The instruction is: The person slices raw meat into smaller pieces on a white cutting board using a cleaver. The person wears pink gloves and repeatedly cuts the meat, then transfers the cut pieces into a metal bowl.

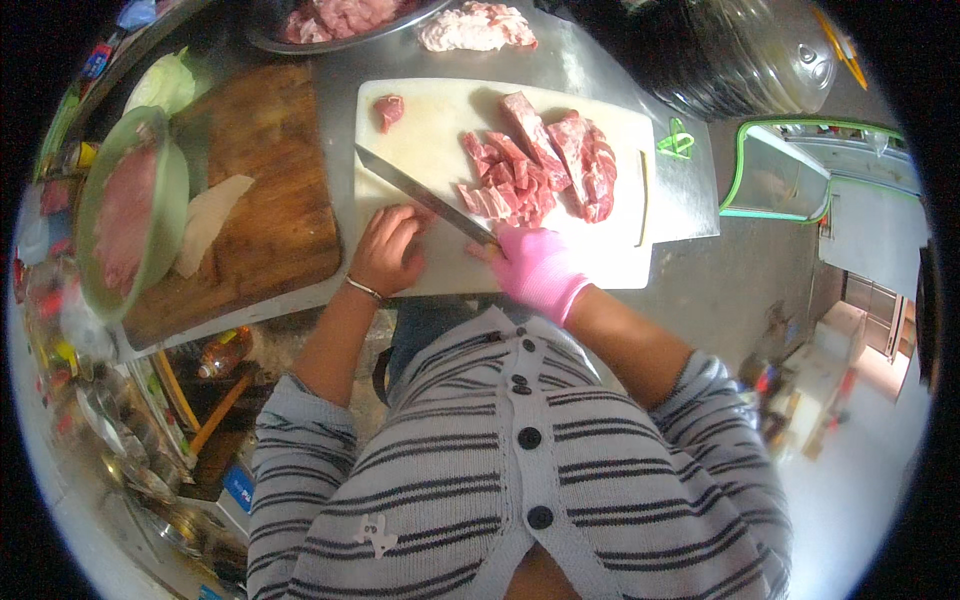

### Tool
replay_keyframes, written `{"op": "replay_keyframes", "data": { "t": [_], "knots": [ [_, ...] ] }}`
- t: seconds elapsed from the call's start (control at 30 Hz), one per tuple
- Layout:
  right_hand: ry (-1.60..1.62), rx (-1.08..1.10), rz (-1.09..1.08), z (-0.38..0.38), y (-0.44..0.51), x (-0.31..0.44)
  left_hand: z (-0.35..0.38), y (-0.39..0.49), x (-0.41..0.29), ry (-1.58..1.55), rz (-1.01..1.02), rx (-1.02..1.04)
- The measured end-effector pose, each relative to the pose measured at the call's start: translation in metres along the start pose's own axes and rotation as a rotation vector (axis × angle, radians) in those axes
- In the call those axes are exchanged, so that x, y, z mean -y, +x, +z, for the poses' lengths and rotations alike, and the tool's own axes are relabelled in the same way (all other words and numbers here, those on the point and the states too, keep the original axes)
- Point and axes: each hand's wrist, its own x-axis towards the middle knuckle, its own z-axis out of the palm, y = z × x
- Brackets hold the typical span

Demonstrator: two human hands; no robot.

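Note:
My right hand (534,268), in a pink knit glove, grips a long-bladed knife (427,196); its blade points up and left across a white plastic cutting board (435,112). My bare left hand (390,251) rests at the board's lower left edge, its fingers bent; whether it holds something small is hard to tell. Cut pieces of raw meat (517,180) lie in a heap above the gloved hand. Beside them are a long strip of meat (534,139) and a larger chunk (585,165). One small piece of meat (389,112) lies apart at the board's upper left.
On the left, a brown wooden board (277,195) lies near a green bowl of meat (176,217) and a cabbage (161,82). A metal basin (277,46) with meat and a pale fatty piece (476,28) sit at the far side. Green scissors-like handles (675,140) lie right.

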Motion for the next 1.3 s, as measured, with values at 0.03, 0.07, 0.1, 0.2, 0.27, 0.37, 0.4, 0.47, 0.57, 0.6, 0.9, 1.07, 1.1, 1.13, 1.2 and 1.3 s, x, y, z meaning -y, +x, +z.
{"op": "replay_keyframes", "data": {
  "t": [0.03, 0.07, 0.1, 0.2, 0.27, 0.37, 0.4, 0.47, 0.57, 0.6, 0.9, 1.07, 1.1, 1.13, 1.2, 1.3],
  "knots": [
    [-0.006, 0.007, -0.008, 0.003, 0.0, 0.0, -0.001, -0.001, 0.003, 0.012, -0.028, 0.023],
    [0.0, 0.003, -0.009, 0.006, 0.002, 0.0, -0.002, -0.001, 0.006, 0.021, -0.055, 0.046],
    [0.006, 0.002, -0.006, 0.01, 0.005, 0.0, -0.002, -0.001, 0.007, 0.028, -0.091, 0.074],
    [-0.009, 0.08, 0.06, 0.024, 0.024, 0.004, 0.003, 0.0, 0.007, 0.002, -0.086, 0.042],
    [-0.002, 0.017, 0.033, 0.034, 0.048, 0.014, 0.003, 0.001, 0.004, -0.023, -0.076, 0.034],
    [0.044, -0.159, -0.066, 0.041, 0.075, 0.021, 0.001, 0.001, 0.003, -0.048, -0.079, 0.031],
    [0.071, -0.176, -0.085, 0.039, 0.078, 0.02, 0.0, 0.001, 0.003, -0.039, -0.087, 0.02],
    [0.042, -0.154, -0.052, 0.031, 0.073, 0.016, 0.0, -0.001, 0.004, -0.014, -0.085, -0.011],
    [-0.024, -0.109, -0.085, 0.015, 0.042, 0.011, 0.004, -0.006, 0.006, 0.015, -0.096, -0.053],
    [-0.035, -0.042, -0.072, 0.01, 0.031, 0.01, 0.006, -0.008, 0.006, 0.012, -0.111, -0.042],
    [-0.073, 0.128, 0.048, 0.03, 0.048, 0.021, 0.009, -0.011, 0.01, -0.008, -0.151, -0.001],
    [0.006, -0.076, -0.139, 0.031, 0.073, 0.025, 0.007, -0.013, 0.005, -0.047, -0.188, -0.036],
    [0.012, -0.081, -0.114, 0.025, 0.069, 0.023, 0.008, -0.015, 0.004, -0.011, -0.207, -0.064],
    [-0.034, -0.048, -0.128, 0.019, 0.058, 0.019, 0.008, -0.016, 0.003, 0.034, -0.197, -0.095],
    [-0.009, 0.012, -0.117, 0.008, 0.034, 0.014, 0.009, -0.019, 0.002, 0.027, -0.231, -0.069],
    [-0.02, 0.145, -0.015, 0.003, 0.02, 0.014, 0.01, -0.021, 0.005, 0.044, -0.213, -0.061]
  ]
}}
